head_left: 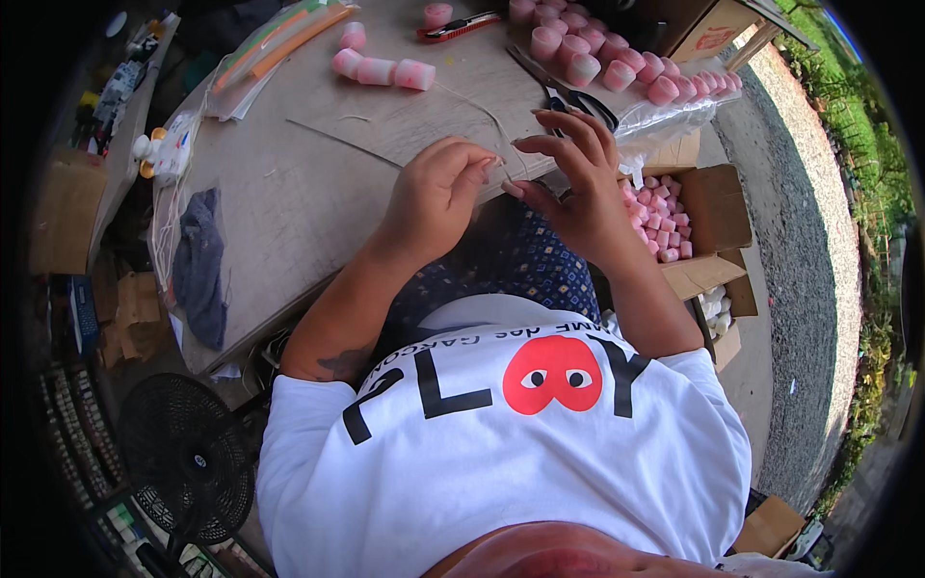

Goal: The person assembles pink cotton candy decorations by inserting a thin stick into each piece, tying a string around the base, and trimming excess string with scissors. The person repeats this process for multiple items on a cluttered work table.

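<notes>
Atop the scratched, dull grey table [299,202], head view, lie four stubby pink-and-white cylinders [375,71] end to end, one thin pale string [482,103] trailing from them toward two hands. The left hand [434,197] has its thumb and forefinger pinched on the string; the right hand [585,197], just beside, holds its fingers spread, contact unclear. Nearby: one slim straight rod [344,142], one red cutter [459,27], one pair of black scissors [590,106]. One cardboard box [721,207] holds smaller pink pieces [665,225], too many to count.
</notes>
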`<state>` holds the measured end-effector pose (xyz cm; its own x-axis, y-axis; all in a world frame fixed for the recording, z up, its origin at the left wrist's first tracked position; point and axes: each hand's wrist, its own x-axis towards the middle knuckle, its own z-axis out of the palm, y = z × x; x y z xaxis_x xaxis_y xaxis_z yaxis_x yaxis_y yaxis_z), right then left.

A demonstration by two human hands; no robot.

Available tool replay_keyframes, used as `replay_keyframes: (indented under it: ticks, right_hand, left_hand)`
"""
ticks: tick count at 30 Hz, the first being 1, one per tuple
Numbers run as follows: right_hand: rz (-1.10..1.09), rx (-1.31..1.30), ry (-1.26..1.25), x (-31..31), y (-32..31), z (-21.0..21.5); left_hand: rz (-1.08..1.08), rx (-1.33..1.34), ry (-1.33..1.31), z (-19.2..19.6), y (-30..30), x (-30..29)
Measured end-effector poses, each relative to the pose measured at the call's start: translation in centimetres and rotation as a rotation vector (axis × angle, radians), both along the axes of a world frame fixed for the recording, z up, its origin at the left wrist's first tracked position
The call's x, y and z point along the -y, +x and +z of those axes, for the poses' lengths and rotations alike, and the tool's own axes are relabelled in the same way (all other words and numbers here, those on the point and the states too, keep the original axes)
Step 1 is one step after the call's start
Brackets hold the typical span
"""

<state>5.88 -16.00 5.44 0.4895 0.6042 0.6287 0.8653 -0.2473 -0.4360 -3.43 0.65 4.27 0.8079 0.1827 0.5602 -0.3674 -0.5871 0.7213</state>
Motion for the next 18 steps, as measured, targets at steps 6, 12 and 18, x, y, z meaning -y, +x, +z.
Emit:
replay_keyframes:
  ticks: [6, 12, 18]
  right_hand:
    - [0.099, -0.051, 0.039, -0.7, 0.2, -1.3]
    - [0.091, 0.091, 0.008, -0.6, 0.3, -0.6]
    - [0.134, -0.059, 0.153, -0.8, 0.6, -1.3]
  left_hand:
    - [-0.004, 0.0, 0.009, 0.2, 0.4, 0.2]
    - [-0.008, -0.064, 0.011, 0.0, 0.3, -0.2]
    - [-0.465, -0.284, -0.85, -0.8, 1.1, -0.1]
